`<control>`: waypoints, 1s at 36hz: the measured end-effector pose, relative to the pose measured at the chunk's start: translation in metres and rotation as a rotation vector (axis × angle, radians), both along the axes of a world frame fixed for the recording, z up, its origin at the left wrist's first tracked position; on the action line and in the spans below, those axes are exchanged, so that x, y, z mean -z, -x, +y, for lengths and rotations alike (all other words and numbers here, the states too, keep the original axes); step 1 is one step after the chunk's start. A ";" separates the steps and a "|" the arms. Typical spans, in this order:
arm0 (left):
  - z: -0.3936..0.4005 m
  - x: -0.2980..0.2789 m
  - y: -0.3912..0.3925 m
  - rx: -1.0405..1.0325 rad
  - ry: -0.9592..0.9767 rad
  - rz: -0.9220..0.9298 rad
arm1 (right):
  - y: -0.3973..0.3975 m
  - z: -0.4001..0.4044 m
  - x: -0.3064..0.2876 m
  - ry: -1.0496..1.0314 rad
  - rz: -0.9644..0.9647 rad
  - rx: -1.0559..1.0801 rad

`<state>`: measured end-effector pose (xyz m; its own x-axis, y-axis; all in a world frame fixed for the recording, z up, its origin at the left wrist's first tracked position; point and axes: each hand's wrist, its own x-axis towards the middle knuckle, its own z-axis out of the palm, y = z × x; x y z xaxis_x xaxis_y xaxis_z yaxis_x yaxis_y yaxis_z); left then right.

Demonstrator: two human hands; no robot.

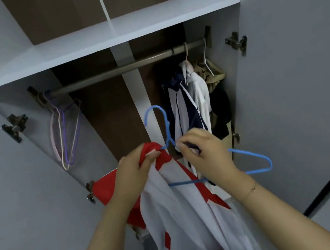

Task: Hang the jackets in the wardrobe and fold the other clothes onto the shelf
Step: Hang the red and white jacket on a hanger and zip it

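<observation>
At frame centre, the left hand [133, 169] is pinching the red collar of a red-and-white jacket [180, 209], fingers curled into the cloth. The right hand [204, 153] is gripping a blue hanger [250, 156] near its neck, fingers closed round the wire. The jacket is hanging below both hands, before the open wardrobe.

The step in hand looks like threading the hanger into the jacket; next, hooking it on the rail [120, 70] at upper centre, beside the hung jackets [191, 103].

Three hung jackets [190, 98], three empty hangers [64, 130], one blue hanger [253, 160].
</observation>
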<state>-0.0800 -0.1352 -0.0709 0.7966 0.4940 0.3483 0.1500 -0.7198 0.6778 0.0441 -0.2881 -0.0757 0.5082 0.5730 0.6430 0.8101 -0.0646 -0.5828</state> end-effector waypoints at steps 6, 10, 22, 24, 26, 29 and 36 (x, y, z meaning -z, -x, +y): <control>0.018 -0.030 -0.015 -0.151 0.323 -0.299 | -0.014 -0.035 0.046 -0.176 -0.272 0.073; 0.020 -0.053 -0.015 -0.172 0.441 -0.400 | -0.012 -0.038 0.113 0.106 0.229 0.041; 0.040 -0.063 0.061 -0.324 0.348 -0.274 | -0.078 0.029 0.129 0.355 0.988 -0.217; 0.044 -0.057 0.078 -0.331 0.375 -0.200 | -0.096 0.035 0.116 0.318 1.003 -0.244; 0.045 -0.047 0.088 -0.312 0.372 -0.112 | -0.111 0.040 0.097 0.277 1.029 -0.283; 0.047 -0.034 0.096 -0.278 0.350 0.006 | -0.127 0.046 0.067 0.202 1.227 -0.456; 0.057 -0.012 0.100 -0.411 0.119 0.128 | -0.135 0.054 0.019 0.214 1.187 -0.492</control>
